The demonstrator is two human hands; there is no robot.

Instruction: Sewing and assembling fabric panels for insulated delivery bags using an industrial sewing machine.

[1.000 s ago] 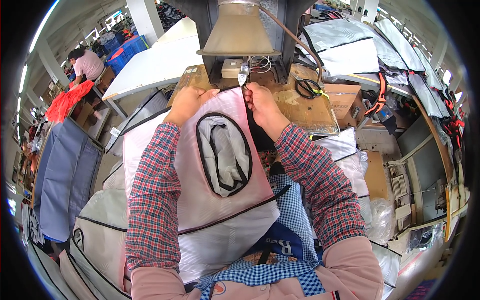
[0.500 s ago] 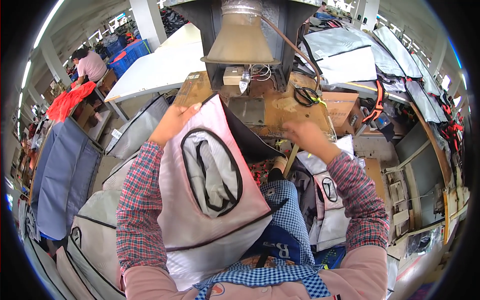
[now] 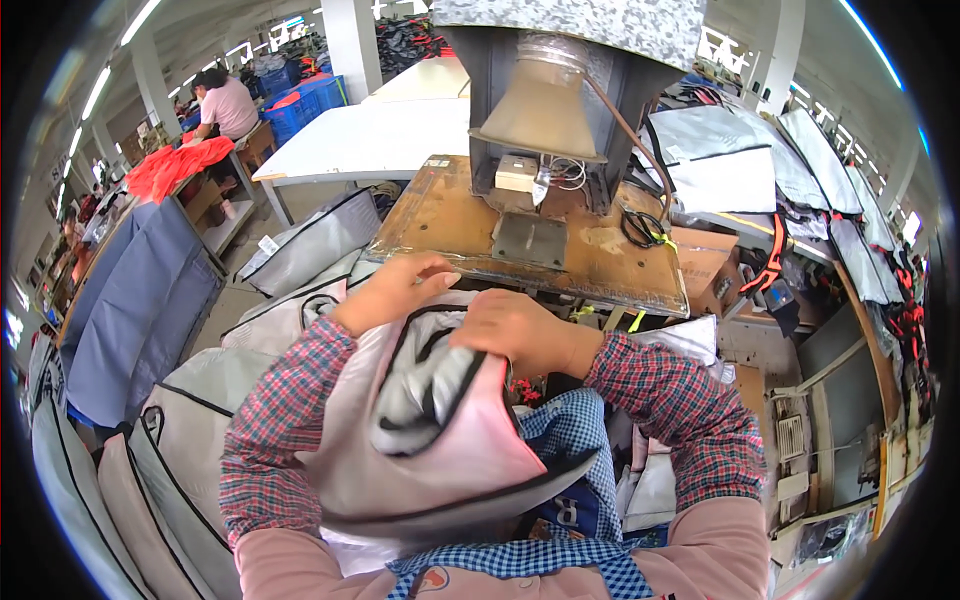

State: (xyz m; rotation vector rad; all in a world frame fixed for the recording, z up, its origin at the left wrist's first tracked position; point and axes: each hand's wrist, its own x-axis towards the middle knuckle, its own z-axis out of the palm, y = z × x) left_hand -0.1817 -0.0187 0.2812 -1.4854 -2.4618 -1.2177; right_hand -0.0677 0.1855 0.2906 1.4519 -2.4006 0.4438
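Observation:
A silvery-white sewn fabric cover (image 3: 470,420) with black edging lies over my lap. Its upper part has an oval opening, bound in black, with grey fabric bunched inside. My right hand (image 3: 525,335) is closed over the cover's upper right edge, fingers curled down beside the opening. At the upper left edge of the cover is my left hand (image 3: 395,293), its fingers stretched out and the thumb apart from them. Beyond both hands stands a worn wooden worktable (image 3: 430,220) with a metal plate (image 3: 530,241) set in its top.
On the worktable stands a dark metal housing with a beige funnel-shaped hood (image 3: 540,110). Black-handled scissors (image 3: 642,228) lie at its right. Several similar covers (image 3: 205,385) are piled at my left. A person in pink (image 3: 230,105) sits at the far left.
My right hand has come left from the air onto the cover and grips its edge. The cover's raised corner has folded down, and my left hand has shifted right. The view has tilted.

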